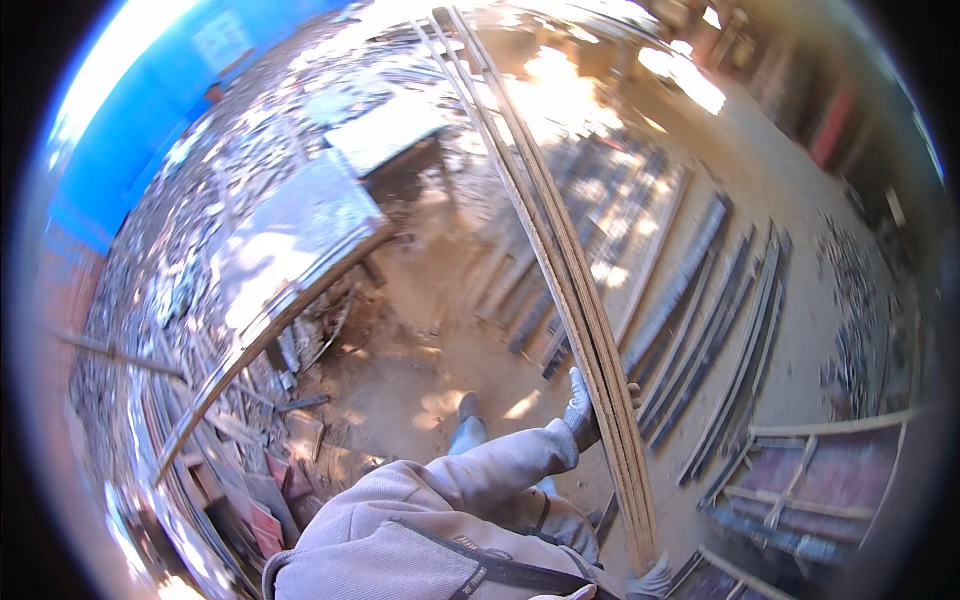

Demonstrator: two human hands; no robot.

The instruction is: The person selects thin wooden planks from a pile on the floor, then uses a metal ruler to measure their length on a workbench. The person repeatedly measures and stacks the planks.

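Note:
A bundle of long, narrow wooden planks point(562, 250) slants across the view, from the far top centre to the lower right. My left hand point(582, 408), in a grey glove, grips the bundle around its lower middle; fingertips show past the right edge. Close to the near end, my right hand point(650, 580), also gloved, is closed around the wood, and most of that arm is hidden. The planks lie nearly side by side, with a narrow gap between them towards the far end. They are held above the ground.
Several beams point(690, 285) lie in rows on the dirt to the right. Framed panels point(810, 480) rest at the lower right. A sheet-topped table point(300, 225) stands left, with a curved board point(262, 338) along it. Scrap wood point(270, 500) is piled lower left; a blue wall point(130, 140) rises behind.

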